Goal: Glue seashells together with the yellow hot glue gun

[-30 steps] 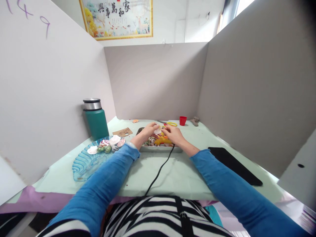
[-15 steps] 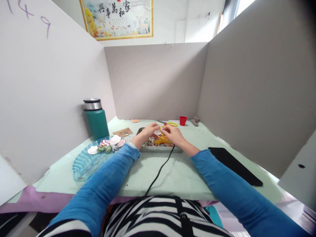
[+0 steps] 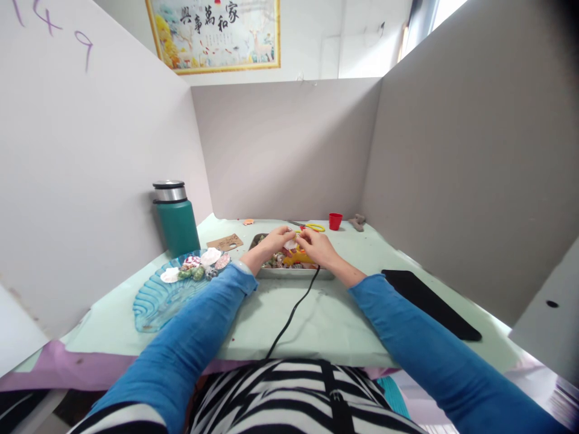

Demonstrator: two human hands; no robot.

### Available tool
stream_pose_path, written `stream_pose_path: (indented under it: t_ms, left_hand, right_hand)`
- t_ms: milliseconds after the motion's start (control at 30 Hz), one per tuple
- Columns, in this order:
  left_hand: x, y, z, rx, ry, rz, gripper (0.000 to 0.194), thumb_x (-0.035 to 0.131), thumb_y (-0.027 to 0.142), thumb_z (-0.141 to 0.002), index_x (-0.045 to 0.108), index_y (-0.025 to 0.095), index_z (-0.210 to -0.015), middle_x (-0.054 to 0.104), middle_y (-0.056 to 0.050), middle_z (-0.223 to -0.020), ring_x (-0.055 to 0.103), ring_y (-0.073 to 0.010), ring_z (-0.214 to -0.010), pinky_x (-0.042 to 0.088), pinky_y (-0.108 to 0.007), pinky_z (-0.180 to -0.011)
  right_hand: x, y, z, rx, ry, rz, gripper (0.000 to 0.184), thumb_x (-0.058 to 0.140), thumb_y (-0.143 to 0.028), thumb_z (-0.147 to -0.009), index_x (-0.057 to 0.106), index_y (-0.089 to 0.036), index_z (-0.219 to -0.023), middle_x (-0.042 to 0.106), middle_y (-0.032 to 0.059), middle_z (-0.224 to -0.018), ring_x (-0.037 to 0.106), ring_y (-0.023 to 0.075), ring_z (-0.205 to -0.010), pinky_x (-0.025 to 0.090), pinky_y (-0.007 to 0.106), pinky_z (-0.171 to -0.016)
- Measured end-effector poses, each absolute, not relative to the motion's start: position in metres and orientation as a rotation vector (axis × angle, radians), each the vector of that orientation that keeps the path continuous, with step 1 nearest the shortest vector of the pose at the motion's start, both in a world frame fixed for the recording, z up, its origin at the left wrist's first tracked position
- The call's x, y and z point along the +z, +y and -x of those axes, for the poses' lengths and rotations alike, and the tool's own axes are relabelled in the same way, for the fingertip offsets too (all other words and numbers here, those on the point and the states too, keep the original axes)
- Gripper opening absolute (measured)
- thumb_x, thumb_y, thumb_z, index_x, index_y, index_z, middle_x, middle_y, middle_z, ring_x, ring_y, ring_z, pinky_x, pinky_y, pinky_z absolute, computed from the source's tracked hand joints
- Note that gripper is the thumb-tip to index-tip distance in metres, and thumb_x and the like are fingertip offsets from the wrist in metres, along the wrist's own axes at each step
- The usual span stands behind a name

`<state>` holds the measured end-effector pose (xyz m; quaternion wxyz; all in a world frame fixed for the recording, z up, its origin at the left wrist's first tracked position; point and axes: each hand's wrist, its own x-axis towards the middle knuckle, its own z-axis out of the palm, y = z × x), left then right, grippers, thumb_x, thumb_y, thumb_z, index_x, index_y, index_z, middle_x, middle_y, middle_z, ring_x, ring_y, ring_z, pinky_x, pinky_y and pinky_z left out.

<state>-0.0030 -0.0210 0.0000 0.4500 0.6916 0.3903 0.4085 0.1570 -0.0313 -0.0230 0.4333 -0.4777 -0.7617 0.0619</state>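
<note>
Over a shallow metal tray point(image 3: 296, 274), my left hand point(image 3: 275, 241) and my right hand point(image 3: 317, 246) meet with fingertips close together. A white seashell point(image 3: 290, 245) is pinched in my left fingers. My right thumb and finger are closed at the shell's right side; what they grip is too small to make out. Below my hands a yellow glue gun point(image 3: 297, 258) lies in the tray on top of several small mottled shells point(image 3: 277, 261). Its black cord point(image 3: 292, 316) crosses the tray's near rim to the table's front edge.
A blue glass dish point(image 3: 156, 301) with several shells stands at left, near a green bottle point(image 3: 176, 226). Behind the tray lie a brown card point(image 3: 225, 242), yellow-handled scissors point(image 3: 314, 227) and a red cup point(image 3: 335, 222). A black flat pad point(image 3: 429, 304) is right. Grey panels point(image 3: 289, 150) enclose the table.
My left hand has shifted very slightly to the right, and the white shell in its fingers has tilted a little. My right hand stays almost in place.
</note>
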Motion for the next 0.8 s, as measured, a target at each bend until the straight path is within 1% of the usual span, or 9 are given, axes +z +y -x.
stream_pose_path:
  t_ms: [233,433,600,800]
  left_hand:
    - [-0.003,-0.019,0.004,0.970,0.976,-1.769,0.032,0.062,0.046,-0.081,0.051,0.016,-0.081,0.054,-0.001,-0.072,0.057,-0.0125,-0.066,0.051,-0.022,-0.051]
    - [-0.004,-0.017,0.005,0.986,0.990,-1.777,0.030,0.061,0.045,-0.081,0.051,0.017,-0.079,0.052,0.001,-0.067,0.054,-0.0120,-0.064,0.051,-0.024,-0.055]
    - [-0.005,-0.013,0.004,1.028,1.004,-1.782,0.030,0.064,0.043,-0.079,0.050,0.017,-0.076,0.049,0.003,-0.066,0.053,-0.0101,-0.061,0.049,-0.022,-0.054]
    - [-0.002,-0.017,0.006,1.001,1.008,-1.725,0.038,0.068,0.048,-0.075,0.047,0.017,-0.074,0.048,0.003,-0.066,0.052,-0.0091,-0.058,0.046,-0.021,-0.051]
  right_hand:
    - [-0.020,-0.034,-0.156,0.132,-1.910,1.279,0.021,0.050,-0.033,-0.087,0.061,-0.019,-0.075,0.066,0.0028,-0.072,0.056,0.0151,-0.067,0.035,0.026,-0.062]
    - [-0.019,-0.037,-0.155,0.180,-1.926,1.254,0.021,0.053,-0.035,-0.085,0.060,-0.019,-0.073,0.062,0.0009,-0.067,0.053,0.0142,-0.063,0.033,0.026,-0.059]
    - [-0.019,-0.038,-0.155,0.201,-1.950,1.215,0.018,0.055,-0.033,-0.084,0.058,-0.018,-0.074,0.060,-0.0005,-0.066,0.051,0.0129,-0.062,0.030,0.025,-0.058]
    - [-0.014,-0.044,-0.153,0.213,-1.982,1.156,0.015,0.053,-0.027,-0.083,0.057,-0.018,-0.072,0.058,-0.0008,-0.065,0.048,0.0122,-0.061,0.031,0.025,-0.059]
